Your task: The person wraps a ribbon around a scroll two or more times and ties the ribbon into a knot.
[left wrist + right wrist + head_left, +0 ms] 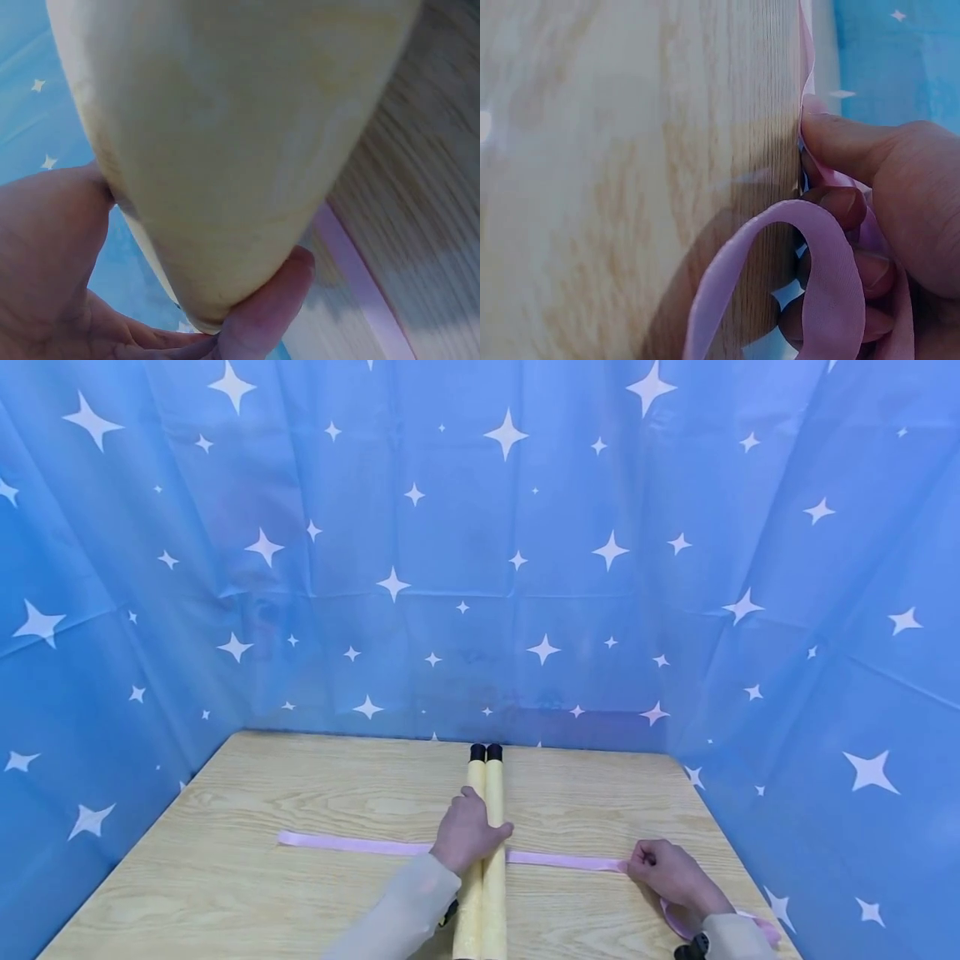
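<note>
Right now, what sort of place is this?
Probably a curtained recording booth: blue star-print curtains on three sides of a wood-grain table with pink ribbon and two yellow rods.

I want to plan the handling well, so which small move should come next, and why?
Probably, the right hand should lift the pink ribbon over the two pale yellow rolls: that hand already pinches it, the ribbon shows on both sides and seems to pass beneath the rolls, and the left hand grips them.
</note>
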